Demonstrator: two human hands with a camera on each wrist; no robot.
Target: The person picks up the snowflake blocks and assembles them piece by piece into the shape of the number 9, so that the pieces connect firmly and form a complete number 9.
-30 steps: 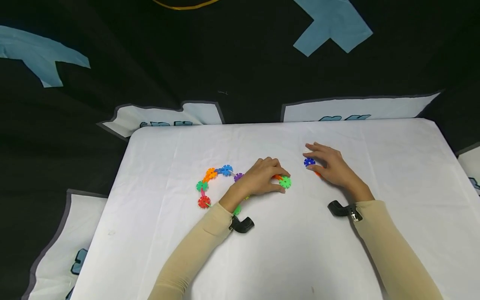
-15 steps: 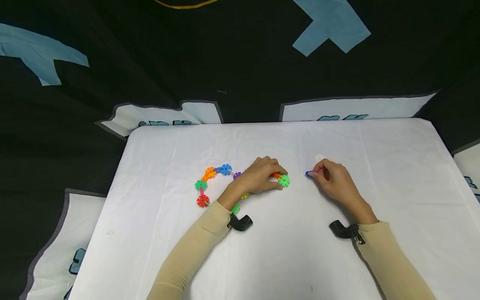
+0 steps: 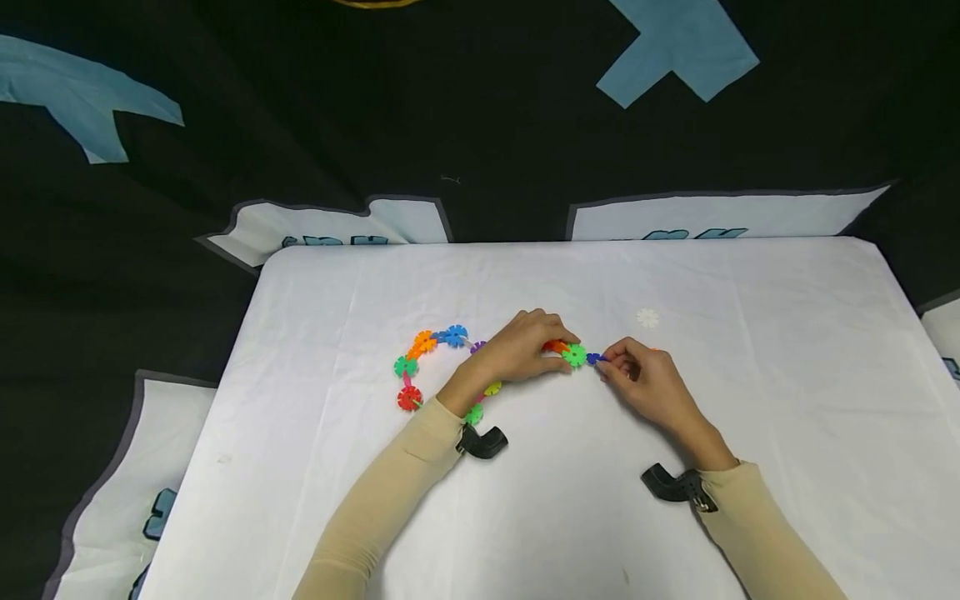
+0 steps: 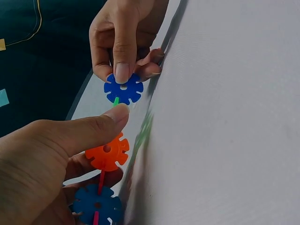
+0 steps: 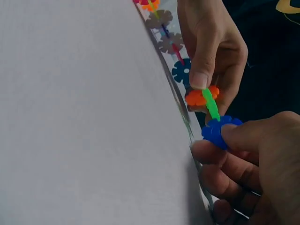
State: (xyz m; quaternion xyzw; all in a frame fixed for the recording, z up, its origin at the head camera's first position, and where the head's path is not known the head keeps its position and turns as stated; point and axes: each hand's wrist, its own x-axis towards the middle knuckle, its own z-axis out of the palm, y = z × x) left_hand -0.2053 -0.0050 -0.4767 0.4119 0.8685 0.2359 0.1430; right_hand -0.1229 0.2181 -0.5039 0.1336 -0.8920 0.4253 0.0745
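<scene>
A chain of colored notched plastic discs, snowflake-style, curves over the white table in the head view. My left hand (image 3: 521, 354) pinches its right end, where a light green disc (image 3: 574, 356) joins an orange disc (image 4: 110, 155). Between thumb and fingers, my right hand (image 3: 647, 383) pinches a dark blue disc (image 5: 214, 133). The blue disc's edge meets the green disc's edge; I cannot tell how deep their slots engage. Part of the chain is hidden beneath my left hand and wrist.
A white disc (image 3: 647, 317) lies beyond my right hand. An orange piece (image 3: 656, 349) peeks out behind that hand. The chain's left side includes a red disc (image 3: 409, 398) and a light blue disc (image 3: 454, 336). A dark curtain (image 3: 495, 125) hangs behind the table.
My right hand has taken hold of the dark blue disc and carried it left to the green disc, uncovering the white disc. My left hand stays on the chain's end.
</scene>
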